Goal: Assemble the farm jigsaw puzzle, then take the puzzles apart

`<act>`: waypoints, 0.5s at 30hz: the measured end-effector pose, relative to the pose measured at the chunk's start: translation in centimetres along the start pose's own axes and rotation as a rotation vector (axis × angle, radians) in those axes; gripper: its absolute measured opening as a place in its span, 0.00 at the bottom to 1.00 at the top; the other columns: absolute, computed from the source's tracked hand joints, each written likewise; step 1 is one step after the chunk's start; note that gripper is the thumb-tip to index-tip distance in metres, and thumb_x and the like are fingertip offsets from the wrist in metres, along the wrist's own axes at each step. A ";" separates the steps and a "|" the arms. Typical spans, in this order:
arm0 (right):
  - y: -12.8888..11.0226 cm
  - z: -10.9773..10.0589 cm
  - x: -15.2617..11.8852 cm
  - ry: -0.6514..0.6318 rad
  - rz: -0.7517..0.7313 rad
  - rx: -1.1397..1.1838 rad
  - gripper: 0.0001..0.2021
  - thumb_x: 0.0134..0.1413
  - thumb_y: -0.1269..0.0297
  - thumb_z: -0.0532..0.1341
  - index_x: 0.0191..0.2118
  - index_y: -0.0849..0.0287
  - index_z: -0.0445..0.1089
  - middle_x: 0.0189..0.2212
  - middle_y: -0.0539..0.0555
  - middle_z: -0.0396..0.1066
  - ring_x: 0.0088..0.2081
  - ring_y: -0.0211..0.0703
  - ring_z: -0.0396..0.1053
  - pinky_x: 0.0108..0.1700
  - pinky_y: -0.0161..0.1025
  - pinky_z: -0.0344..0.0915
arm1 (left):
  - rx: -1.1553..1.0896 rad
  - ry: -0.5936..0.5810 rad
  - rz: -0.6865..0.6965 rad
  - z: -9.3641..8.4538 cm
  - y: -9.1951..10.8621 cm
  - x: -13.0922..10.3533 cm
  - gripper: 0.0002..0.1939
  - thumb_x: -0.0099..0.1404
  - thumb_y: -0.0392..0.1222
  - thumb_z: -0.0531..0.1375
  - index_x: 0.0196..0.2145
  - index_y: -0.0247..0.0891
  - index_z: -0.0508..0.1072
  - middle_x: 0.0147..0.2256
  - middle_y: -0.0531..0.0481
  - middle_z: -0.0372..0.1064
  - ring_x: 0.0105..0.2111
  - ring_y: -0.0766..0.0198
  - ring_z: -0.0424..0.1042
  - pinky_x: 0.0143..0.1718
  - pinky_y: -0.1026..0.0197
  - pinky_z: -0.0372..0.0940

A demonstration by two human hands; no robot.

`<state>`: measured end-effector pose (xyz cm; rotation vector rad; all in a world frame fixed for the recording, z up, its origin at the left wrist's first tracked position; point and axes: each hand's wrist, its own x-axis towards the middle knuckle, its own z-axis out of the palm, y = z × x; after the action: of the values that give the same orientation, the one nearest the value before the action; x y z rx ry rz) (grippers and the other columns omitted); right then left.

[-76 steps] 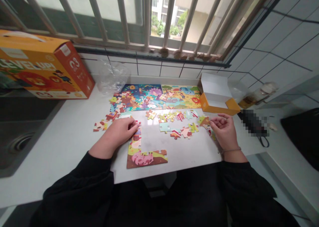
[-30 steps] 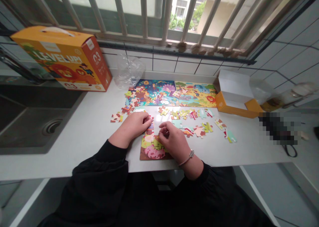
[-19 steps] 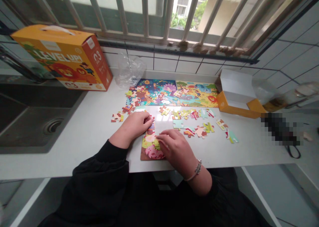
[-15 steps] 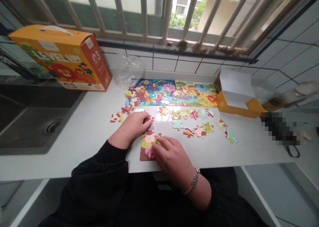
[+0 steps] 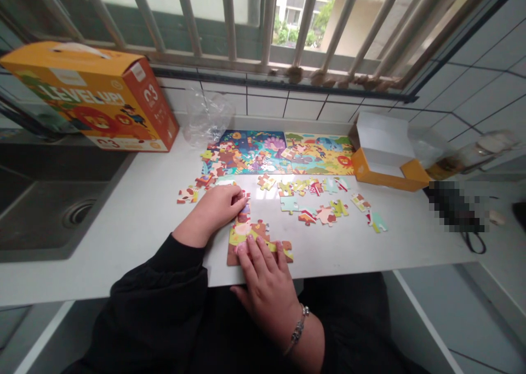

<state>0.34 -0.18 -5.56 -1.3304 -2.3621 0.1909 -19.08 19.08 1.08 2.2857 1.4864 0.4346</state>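
We read "LEVEL UP!" and "03" on an orange cardboard box (image 5: 102, 100). On the white table (image 5: 143, 226), a roughly L-shaped, brown-and-green jigsaw section (image 5: 260, 230) lies partly under the right hand (image 5: 269, 281), grip spread, holding nothing; the left hand (image 5: 216, 207) curls over it, hold unclear.

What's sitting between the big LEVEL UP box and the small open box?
In the head view, left to right: clear plastic bag, dark blue puzzle, yellow puzzle, with loose pieces on the puzzles.
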 end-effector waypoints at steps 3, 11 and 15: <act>0.1 0.1 0.0 0.020 -0.003 -0.006 0.46 0.76 0.44 0.61 0.86 0.58 0.44 0.81 0.67 0.55 0.80 0.69 0.57 0.82 0.72 0.44 | -0.001 -0.001 0.002 0.0 -0.1 0.0 0.18 0.76 0.51 0.60 0.28 0.42 0.70 0.31 0.46 0.75 0.31 0.56 0.69 0.35 0.54 0.55; 0.2 -0.1 0.1 0.053 -0.047 -0.098 0.42 0.76 0.44 0.62 0.82 0.64 0.56 0.80 0.67 0.59 0.80 0.67 0.55 0.84 0.64 0.28 | -0.041 0.024 -0.025 -0.1 0.3 0.0 0.16 0.76 0.50 0.60 0.30 0.42 0.72 0.30 0.48 0.74 0.31 0.56 0.71 0.35 0.55 0.58; 0.4 0.2 0.1 0.084 -0.068 -0.128 0.41 0.76 0.43 0.61 0.81 0.65 0.59 0.80 0.68 0.59 0.80 0.66 0.52 0.83 0.63 0.25 | -0.176 0.418 -0.198 -1.0 -0.5 0.1 0.10 0.75 0.46 0.62 0.51 0.41 0.75 0.39 0.48 0.78 0.35 0.55 0.75 0.40 0.54 0.66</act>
<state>0.52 0.09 -5.86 -1.2864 -2.3777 -0.0360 -19.90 19.51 1.75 1.9653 1.7659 0.9868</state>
